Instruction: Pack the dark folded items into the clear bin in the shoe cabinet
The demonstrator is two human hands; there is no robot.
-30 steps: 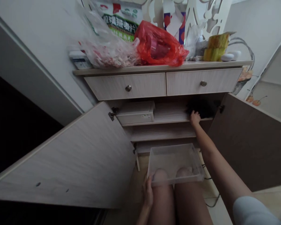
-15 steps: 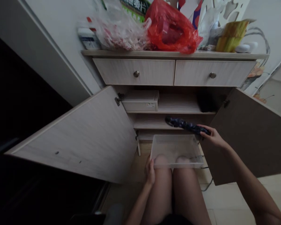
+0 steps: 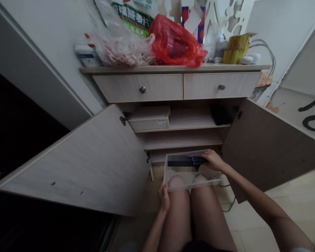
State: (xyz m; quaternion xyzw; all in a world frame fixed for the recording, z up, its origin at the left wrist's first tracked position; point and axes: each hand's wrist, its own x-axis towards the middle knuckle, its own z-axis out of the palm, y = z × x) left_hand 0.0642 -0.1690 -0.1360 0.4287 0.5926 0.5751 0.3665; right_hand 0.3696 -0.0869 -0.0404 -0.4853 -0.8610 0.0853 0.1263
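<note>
A clear plastic box (image 3: 182, 180) rests on my knees, its open side up. My left hand (image 3: 163, 196) is closed on its near left corner. My right hand (image 3: 212, 160) reaches over the far right of the box, closed on a dark blue plaid folded umbrella (image 3: 196, 161). The umbrella lies lengthwise inside the box along the far wall; its left part is covered by a pixelated patch.
The cabinet's left door (image 3: 76, 161) and right door (image 3: 267, 150) stand open on both sides. On its upper shelf are a white storage box (image 3: 149, 123) and a black item (image 3: 220, 114). A red plastic bag (image 3: 173, 42) sits on top. A cable (image 3: 229, 208) lies on the floor.
My right hand has moved left and down, bringing the umbrella from above the box into it. My left hand keeps its grip on the box. The camera view has shifted a little right.
</note>
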